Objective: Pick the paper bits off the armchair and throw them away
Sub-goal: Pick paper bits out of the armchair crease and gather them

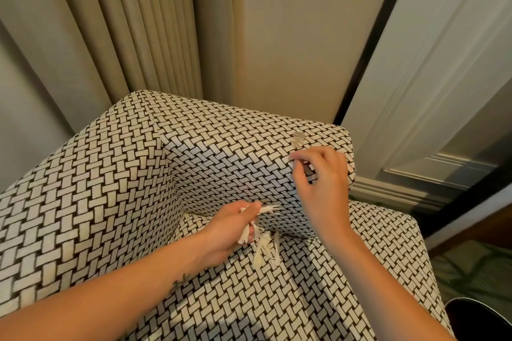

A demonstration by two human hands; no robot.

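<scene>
The armchair [110,188] is covered in black-and-white basket-weave fabric. My left hand [230,227] hovers over the seat's back corner, shut on a bunch of white paper strips [263,243] that dangle below the fingers. My right hand [318,174] is up on the right armrest with thumb and forefinger pinched together; whether a small paper bit sits between them is unclear. A round silvery disc [297,140], like a coin or foil, lies on the armrest top just above the right fingertips.
Beige pleated curtains [144,22] hang behind the chair. A white panelled door [443,91] with a dark frame stands to the right. The rim of a dark round bin [482,318] shows at the bottom right, on patterned floor.
</scene>
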